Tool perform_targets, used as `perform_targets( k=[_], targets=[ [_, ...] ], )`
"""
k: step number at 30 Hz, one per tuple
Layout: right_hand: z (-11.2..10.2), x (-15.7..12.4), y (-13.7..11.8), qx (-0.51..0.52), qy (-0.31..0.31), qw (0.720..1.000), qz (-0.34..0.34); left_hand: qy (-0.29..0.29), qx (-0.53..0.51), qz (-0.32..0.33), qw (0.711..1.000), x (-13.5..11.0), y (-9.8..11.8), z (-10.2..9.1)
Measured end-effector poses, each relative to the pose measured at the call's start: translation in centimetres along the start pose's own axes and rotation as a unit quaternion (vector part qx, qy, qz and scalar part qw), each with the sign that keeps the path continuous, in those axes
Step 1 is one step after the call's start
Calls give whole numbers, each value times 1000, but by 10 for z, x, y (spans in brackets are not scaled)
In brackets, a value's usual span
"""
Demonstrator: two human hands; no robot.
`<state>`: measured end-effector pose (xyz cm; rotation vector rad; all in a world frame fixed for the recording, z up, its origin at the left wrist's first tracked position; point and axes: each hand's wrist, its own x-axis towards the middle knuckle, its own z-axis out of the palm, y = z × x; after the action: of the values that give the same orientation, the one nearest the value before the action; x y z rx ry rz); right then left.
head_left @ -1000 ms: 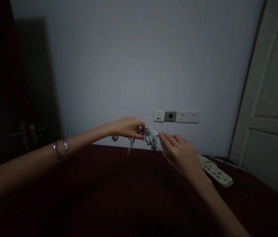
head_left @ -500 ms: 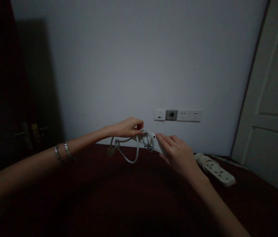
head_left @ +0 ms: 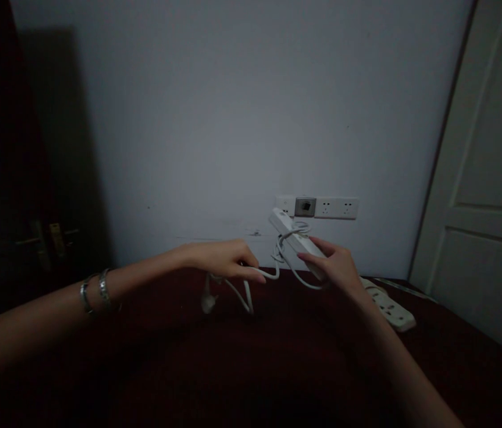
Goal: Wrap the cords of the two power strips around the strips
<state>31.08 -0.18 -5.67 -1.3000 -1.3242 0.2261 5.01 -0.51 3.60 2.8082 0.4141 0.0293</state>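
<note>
My right hand [head_left: 336, 265] is closed around the lower right end of a white power strip [head_left: 300, 242], which is tilted with its far end up toward the wall. Loops of white cord [head_left: 270, 274] still wrap the strip's middle and hang beneath it. Between thumb and fingers my left hand [head_left: 228, 259] pinches the cord, to the left of the strip. Below that hand dangles the plug [head_left: 208, 302], blurred, on a loose length of cord.
A second power strip [head_left: 388, 305], its cord partly out of sight behind my right arm, lies on the dark red surface [head_left: 242, 368]. Wall sockets [head_left: 336, 208] sit behind my hands. A pale door [head_left: 491, 178] stands at the right.
My left hand has moved down, drawing cord away from the strip. The strip has turned and risen, with its far end now pointing up. The cord loops on it look looser.
</note>
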Motion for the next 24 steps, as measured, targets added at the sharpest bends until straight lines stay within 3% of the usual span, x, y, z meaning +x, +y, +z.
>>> perform_targets(
  k=[2, 5, 9, 12, 19, 24],
  targets=[
    [-11, 6, 5, 112, 12, 990, 80, -7, -2, -26, 1000, -9, -18, -3],
    [-25, 8, 10, 253, -9, 955, 157, 9, -2, -72, 997, -22, -51, -15],
    [-27, 5, 16, 329, -116, 921, 173, 50, 5, -139, 989, -35, -90, -36],
    [-16, 3, 20, 338, -171, 910, 167, 64, 22, -158, 985, -42, -107, -48],
    [4, 3, 33, 348, -184, 897, 200, 25, 7, -135, 991, -47, -115, -39],
    [5, 0, 27, 360, -209, 888, 194, 7, -29, -86, 996, -38, -95, -26]
  ],
)
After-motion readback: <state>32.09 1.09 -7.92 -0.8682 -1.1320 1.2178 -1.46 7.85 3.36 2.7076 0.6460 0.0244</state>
